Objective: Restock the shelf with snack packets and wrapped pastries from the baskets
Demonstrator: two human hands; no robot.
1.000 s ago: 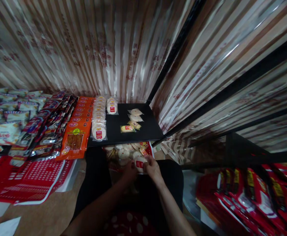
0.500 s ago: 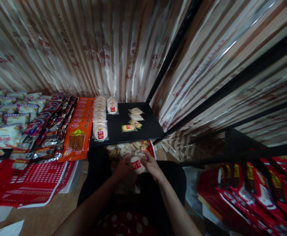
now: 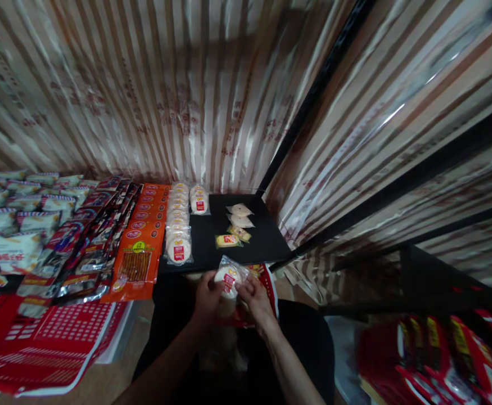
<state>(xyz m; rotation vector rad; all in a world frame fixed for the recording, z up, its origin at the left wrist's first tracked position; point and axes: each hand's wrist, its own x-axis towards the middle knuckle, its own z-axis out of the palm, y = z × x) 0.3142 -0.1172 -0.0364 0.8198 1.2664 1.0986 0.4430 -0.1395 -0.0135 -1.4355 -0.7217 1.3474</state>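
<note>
A round white rice cracker packet (image 3: 229, 282) in clear wrap with a red label is held between both hands, just in front of the black shelf (image 3: 212, 259). My left hand (image 3: 207, 295) grips its left edge, and my right hand (image 3: 254, 298) pinches the lower right side. Beneath the hands, a red bag or basket (image 3: 270, 284) of snacks is partly hidden. On the shelf, matching packets (image 3: 179, 247) overlap in a column, with a shorter row (image 3: 199, 199) beside it. Small pale packets (image 3: 240, 220) and a yellow one (image 3: 228, 241) lie to the right.
Orange snack bags (image 3: 135, 264), dark shiny packs (image 3: 89, 253) and white bags (image 3: 18, 253) fill the shelf's left. A red basket (image 3: 60, 343) sits below them. Black frame bars (image 3: 376, 180) slope across the right, above red packages (image 3: 460, 349). A striped curtain (image 3: 144, 84) hangs behind.
Both hands have raised the cracker packet from above the red container toward the shelf's front edge, tilting it so its label faces up. The camera view has shifted slightly.
</note>
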